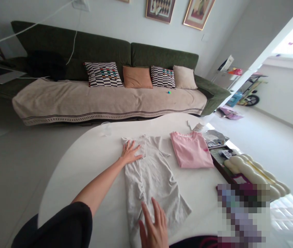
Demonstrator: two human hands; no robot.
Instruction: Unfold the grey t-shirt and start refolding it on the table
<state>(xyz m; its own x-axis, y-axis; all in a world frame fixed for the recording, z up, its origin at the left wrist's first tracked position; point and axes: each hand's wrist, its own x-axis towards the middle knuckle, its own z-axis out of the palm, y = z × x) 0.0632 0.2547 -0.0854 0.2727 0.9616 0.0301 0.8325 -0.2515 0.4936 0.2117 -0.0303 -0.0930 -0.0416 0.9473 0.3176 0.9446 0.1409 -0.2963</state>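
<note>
A light grey T-shirt (159, 172) lies on the white table, its left side folded inward and some wrinkles running down it. My left hand (130, 152) rests with spread fingers on the folded part near the shirt's top. Close to the lower part of the shirt is my right hand (154, 224), fingers apart; whether it touches the cloth I cannot tell. Just right of the grey shirt sits a folded pink T-shirt (191, 150).
The white table (84, 165) has a rounded edge. A clear cup (106, 128) stands at its far left. On the right are a dark tray (222, 168), a cream puffy case (254, 172) and a silvery packet (215, 138). Behind is a green sofa (161, 51) with cushions.
</note>
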